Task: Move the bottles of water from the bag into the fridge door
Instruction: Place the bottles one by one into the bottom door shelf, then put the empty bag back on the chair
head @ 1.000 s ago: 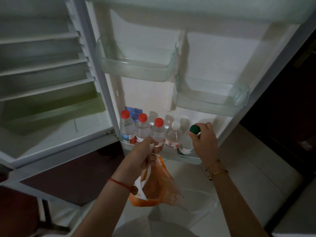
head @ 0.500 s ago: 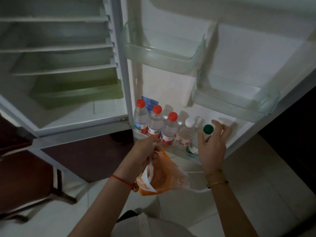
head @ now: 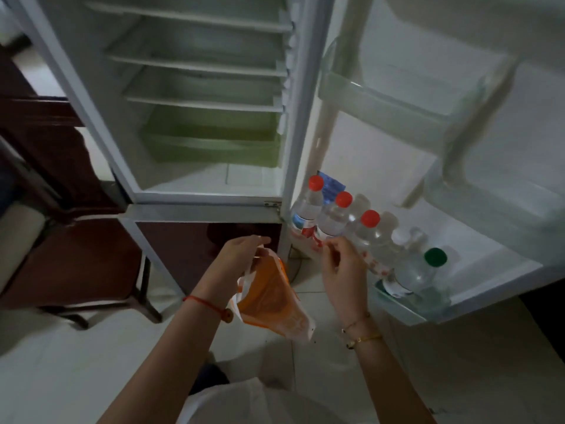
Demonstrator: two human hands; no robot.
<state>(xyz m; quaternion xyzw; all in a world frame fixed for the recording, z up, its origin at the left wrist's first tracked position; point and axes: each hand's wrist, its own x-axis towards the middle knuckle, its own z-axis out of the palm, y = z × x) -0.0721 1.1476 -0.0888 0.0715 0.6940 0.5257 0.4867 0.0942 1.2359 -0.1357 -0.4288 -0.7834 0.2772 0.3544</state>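
1. While you looked down from the head view, your left hand (head: 241, 255) pinched the handles of the orange bag (head: 269, 295), which hung below it.
2. Your right hand (head: 342, 267) hovered between the bag and the fridge door, fingers loosely curled, gripping nothing.
3. Five bottles (head: 331, 218) stood upright in a row in the bottom door shelf (head: 397, 304): three red-capped, one white-capped, and the green-capped bottle (head: 419, 273) farthest from the hinge.

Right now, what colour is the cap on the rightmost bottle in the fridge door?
The cap is dark green, clearest in the head view.
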